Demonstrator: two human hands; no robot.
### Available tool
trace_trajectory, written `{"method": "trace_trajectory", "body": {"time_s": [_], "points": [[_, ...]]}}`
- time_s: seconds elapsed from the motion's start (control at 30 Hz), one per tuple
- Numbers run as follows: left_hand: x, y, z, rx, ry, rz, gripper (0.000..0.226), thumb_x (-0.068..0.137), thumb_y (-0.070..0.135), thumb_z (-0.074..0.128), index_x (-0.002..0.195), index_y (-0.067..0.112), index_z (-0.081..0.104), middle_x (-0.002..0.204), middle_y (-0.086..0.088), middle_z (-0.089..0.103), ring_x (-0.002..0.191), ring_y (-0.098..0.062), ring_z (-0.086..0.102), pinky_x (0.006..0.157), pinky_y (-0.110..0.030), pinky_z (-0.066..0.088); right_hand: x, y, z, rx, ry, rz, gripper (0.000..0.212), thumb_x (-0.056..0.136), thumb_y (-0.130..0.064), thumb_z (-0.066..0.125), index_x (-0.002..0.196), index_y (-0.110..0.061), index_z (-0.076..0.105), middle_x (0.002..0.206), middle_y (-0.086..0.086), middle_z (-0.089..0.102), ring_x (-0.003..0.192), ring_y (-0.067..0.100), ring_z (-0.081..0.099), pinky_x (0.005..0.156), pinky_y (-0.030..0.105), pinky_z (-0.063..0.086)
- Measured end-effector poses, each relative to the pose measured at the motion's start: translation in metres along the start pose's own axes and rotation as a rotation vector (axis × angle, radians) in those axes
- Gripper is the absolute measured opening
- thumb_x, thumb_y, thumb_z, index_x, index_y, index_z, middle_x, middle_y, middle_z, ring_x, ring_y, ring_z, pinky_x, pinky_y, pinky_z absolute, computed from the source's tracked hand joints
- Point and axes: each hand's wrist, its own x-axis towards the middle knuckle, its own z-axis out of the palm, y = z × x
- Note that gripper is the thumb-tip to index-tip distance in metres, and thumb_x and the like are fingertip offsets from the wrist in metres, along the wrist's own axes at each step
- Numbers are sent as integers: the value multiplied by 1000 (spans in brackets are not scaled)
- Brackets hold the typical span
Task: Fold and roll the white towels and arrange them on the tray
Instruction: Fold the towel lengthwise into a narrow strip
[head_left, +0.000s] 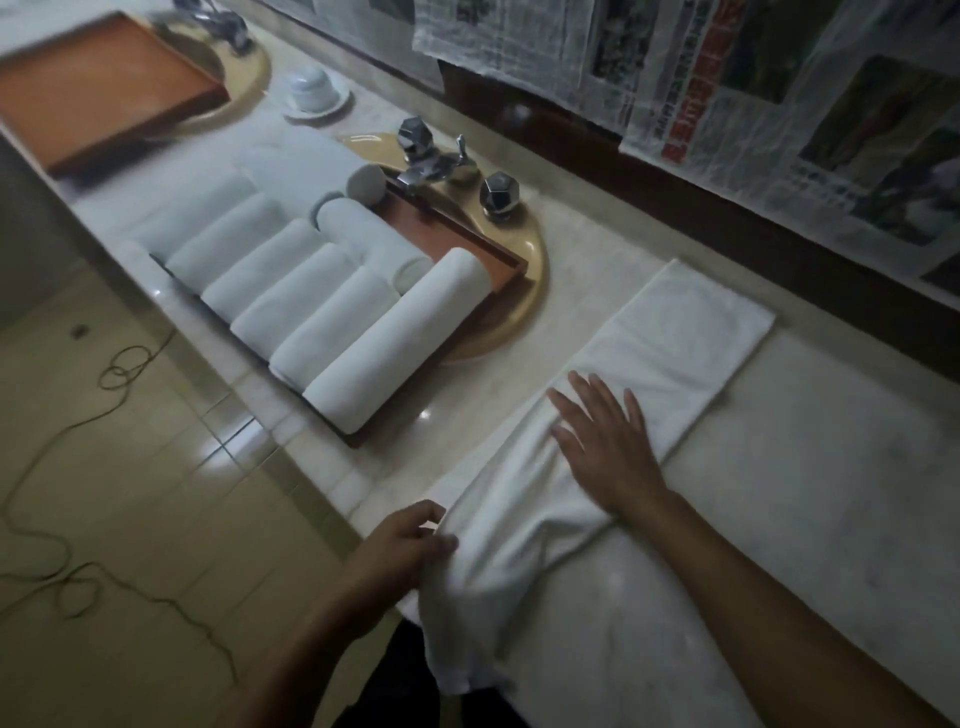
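A white towel lies folded lengthwise on the marble counter, its near end hanging over the front edge. My right hand presses flat on its middle with fingers spread. My left hand pinches the towel's left edge near the counter's front. A brown tray sits over a sink to the left, holding several rolled white towels side by side, with more rolls behind them.
A second brown tray rests on the far-left sink. Chrome faucet and knobs stand behind the filled tray. A white cup on a saucer sits between the sinks. Newspaper covers the wall. A cord trails on the tiled floor.
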Motion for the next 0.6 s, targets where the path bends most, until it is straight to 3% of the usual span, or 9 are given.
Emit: {"method": "trace_trajectory", "body": {"time_s": [0.1, 0.17, 0.3, 0.47, 0.6], "points": [[-4, -14, -2, 160, 108, 54, 14, 87, 36, 57, 90, 23, 63, 77, -8, 73, 72, -25, 69, 62, -34, 49, -1, 3, -3, -12, -1, 4, 52, 104, -48, 37, 152, -34, 46, 164, -2, 36, 153, 21, 30, 123, 54, 21], [-2, -28, -5, 344, 255, 57, 6, 93, 26, 57, 88, 24, 58, 68, -6, 65, 65, -20, 63, 55, -32, 40, 0, -1, -4, -14, -20, 8, 53, 103, -48, 36, 153, -34, 45, 165, -2, 34, 153, 20, 29, 123, 54, 20], [3, -52, -9, 111, 369, 7, 14, 97, 21, 64, 84, 25, 60, 65, -2, 64, 58, -10, 55, 54, -30, 38, 0, -2, -7, -13, -46, 23, 53, 104, -49, 33, 154, -33, 44, 165, -1, 34, 153, 21, 29, 122, 53, 20], [2, -63, 0, 125, 430, 7, 18, 95, 30, 69, 83, 24, 56, 74, 4, 66, 70, -9, 61, 55, -27, 39, 1, -7, -13, -46, -105, 78, 56, 103, -49, 27, 154, -34, 43, 166, 1, 32, 154, 26, 26, 121, 58, 20], [2, -62, -3, 50, 380, 4, 16, 98, 29, 67, 85, 22, 59, 78, 2, 67, 70, -10, 61, 53, -19, 38, -17, -56, -22, -24, -72, 84, 53, 99, -45, 35, 148, -33, 53, 160, 11, 41, 150, 34, 33, 118, 61, 23]]}}
